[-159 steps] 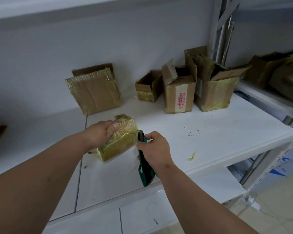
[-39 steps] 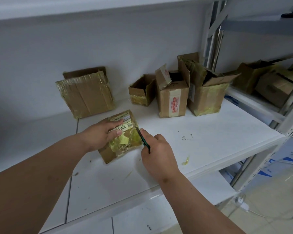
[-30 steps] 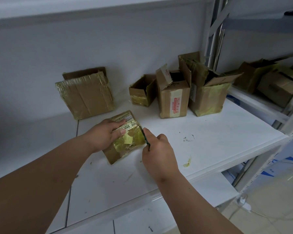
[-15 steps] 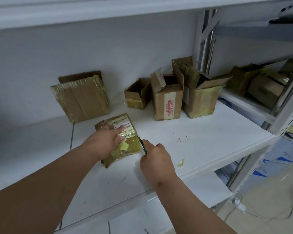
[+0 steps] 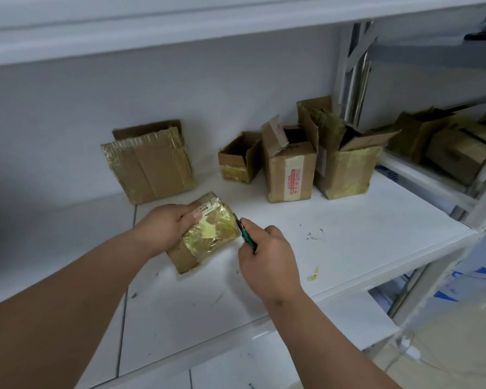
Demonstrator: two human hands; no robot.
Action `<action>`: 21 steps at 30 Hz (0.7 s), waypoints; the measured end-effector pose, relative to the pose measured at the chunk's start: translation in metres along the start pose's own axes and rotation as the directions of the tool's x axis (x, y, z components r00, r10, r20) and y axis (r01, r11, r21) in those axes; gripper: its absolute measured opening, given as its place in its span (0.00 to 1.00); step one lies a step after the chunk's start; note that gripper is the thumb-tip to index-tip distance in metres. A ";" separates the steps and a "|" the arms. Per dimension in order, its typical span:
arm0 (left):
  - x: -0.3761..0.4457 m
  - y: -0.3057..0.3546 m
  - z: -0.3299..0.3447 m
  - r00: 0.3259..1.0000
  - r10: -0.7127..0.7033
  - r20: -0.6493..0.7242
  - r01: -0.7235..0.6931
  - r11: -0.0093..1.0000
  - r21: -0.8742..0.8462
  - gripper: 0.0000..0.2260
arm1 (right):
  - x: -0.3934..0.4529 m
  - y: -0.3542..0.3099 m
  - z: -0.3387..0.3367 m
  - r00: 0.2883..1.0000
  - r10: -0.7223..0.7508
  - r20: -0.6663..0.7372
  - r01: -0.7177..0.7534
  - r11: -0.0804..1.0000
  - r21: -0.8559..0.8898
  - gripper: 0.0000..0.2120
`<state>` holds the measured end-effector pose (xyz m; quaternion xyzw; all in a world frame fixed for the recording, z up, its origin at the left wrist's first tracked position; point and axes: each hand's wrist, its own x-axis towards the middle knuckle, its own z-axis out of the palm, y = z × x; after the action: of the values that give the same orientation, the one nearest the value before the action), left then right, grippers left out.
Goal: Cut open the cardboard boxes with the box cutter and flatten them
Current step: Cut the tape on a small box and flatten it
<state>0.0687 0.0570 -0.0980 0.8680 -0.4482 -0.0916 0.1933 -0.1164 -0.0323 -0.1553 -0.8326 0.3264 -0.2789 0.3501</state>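
Note:
A small cardboard box (image 5: 208, 237) wrapped in yellow tape lies on the white shelf (image 5: 348, 248), with a white label on its far end. My left hand (image 5: 166, 226) grips its left side, thumb on the label. My right hand (image 5: 264, 256) holds a green box cutter (image 5: 246, 234), fingers curled round the handle. The cutter's tip touches the box's right edge. Most of the handle is hidden in my fist.
A flattened taped box (image 5: 149, 167) leans on the back wall. Three opened boxes (image 5: 292, 169) stand at the back right. More boxes (image 5: 446, 141) fill the neighbouring shelf at right. Tape scraps (image 5: 312, 275) lie near the front edge.
The box has turned in my left hand, its label end now facing away. The cutter stays at the box's right edge. The view has shifted slightly.

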 end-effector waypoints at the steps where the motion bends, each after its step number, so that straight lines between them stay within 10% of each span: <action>1: 0.000 -0.001 0.000 1.000 0.001 0.006 -0.001 1.000 0.005 0.17 | 0.002 -0.001 0.000 1.000 -0.010 0.000 0.010 1.000 -0.013 0.26; 21: -0.004 0.001 0.007 0.999 0.018 0.045 -0.024 0.991 0.132 0.22 | 0.007 -0.003 0.003 0.999 -0.044 -0.008 0.044 0.995 -0.092 0.27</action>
<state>0.0630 0.0579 -0.1041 0.8719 -0.4665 -0.0785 0.1263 -0.1090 -0.0351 -0.1533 -0.8534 0.3221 -0.2753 0.3037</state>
